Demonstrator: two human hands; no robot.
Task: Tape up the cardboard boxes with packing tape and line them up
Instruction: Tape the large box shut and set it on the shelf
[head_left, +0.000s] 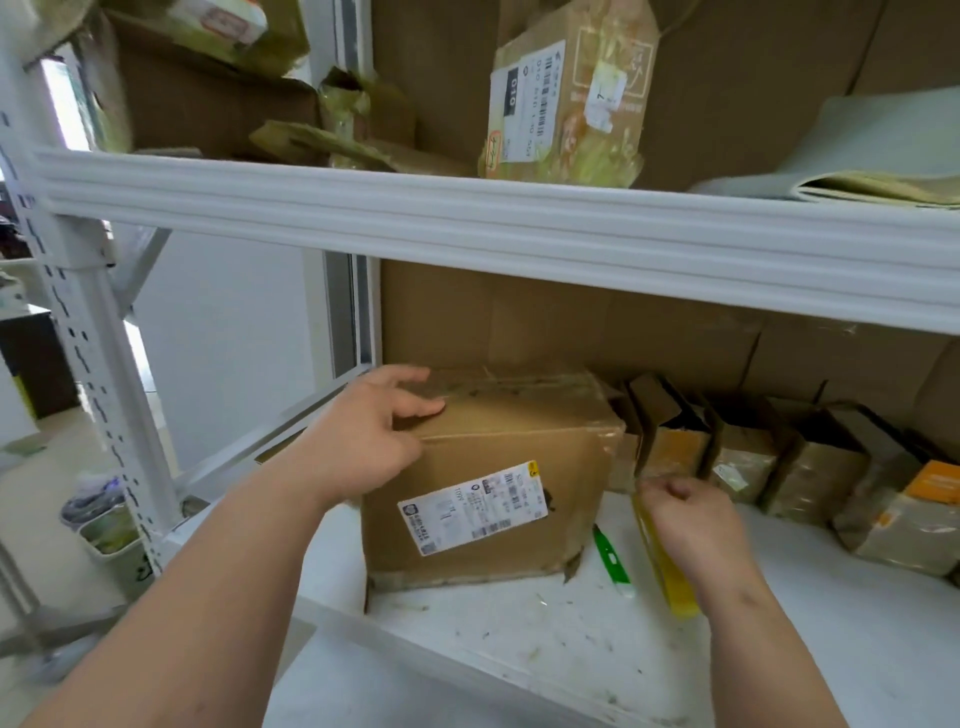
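Big box (498, 467): brown cardboard, flaps closed, white shipping label facing front, sitting on the shelf.
Tape (662, 561): yellowish roll, edge-on, just right of the box.
Small boxes (753, 457): row at right, flaps open.

Shipping label (471, 508) print too small to read. Right hand (691, 525) covers upper part of yellowish tape strip (667, 571). Grey sheet (883, 150) cut by right edge.

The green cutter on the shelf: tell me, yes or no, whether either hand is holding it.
No: the green cutter lies loose on the white shelf, between the labelled box under the left hand and the right hand.
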